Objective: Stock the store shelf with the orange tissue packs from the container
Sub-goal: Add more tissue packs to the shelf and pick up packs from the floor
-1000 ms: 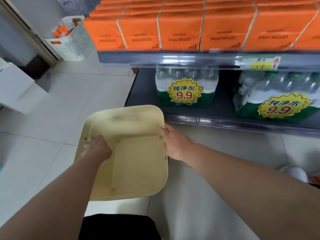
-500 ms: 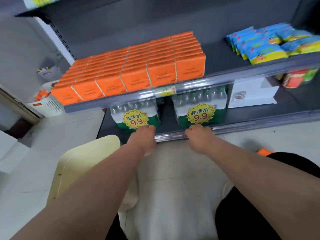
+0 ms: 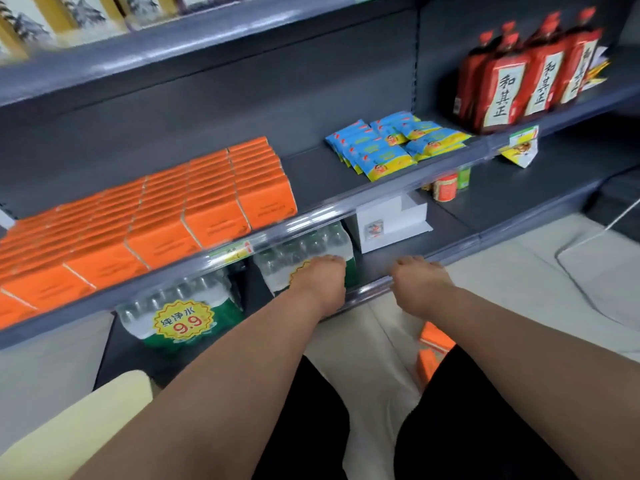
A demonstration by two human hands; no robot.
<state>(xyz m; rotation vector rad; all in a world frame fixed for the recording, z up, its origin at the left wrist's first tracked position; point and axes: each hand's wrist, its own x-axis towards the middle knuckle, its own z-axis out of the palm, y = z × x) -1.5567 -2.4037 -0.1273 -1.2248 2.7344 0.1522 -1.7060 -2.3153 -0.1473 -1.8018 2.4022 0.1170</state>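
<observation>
Orange tissue packs (image 3: 156, 220) stand in tight rows on the left half of the middle shelf (image 3: 346, 207). The cream container (image 3: 69, 434) sits on the floor at the lower left, partly behind my left forearm, its inside hidden. One more orange tissue pack (image 3: 433, 351) lies on the floor beside my right knee. My left hand (image 3: 320, 278) is stretched out in front of a water bottle pack and holds nothing. My right hand (image 3: 419, 282) hovers at the bottom shelf's front rail, fingers hanging loosely, also holding nothing.
Shrink-wrapped water bottle packs (image 3: 183, 323) with 9.9 stickers fill the bottom shelf's left. A white box (image 3: 391, 220) and small cans (image 3: 446, 185) sit further right. Blue snack packs (image 3: 391, 143) lie right of the tissues, red bottles (image 3: 519, 71) above.
Both hands have let go of the cream container, which now sits at my left. My arms have stretched forward to the bottom shelf's edge and the view has swung up and right.
</observation>
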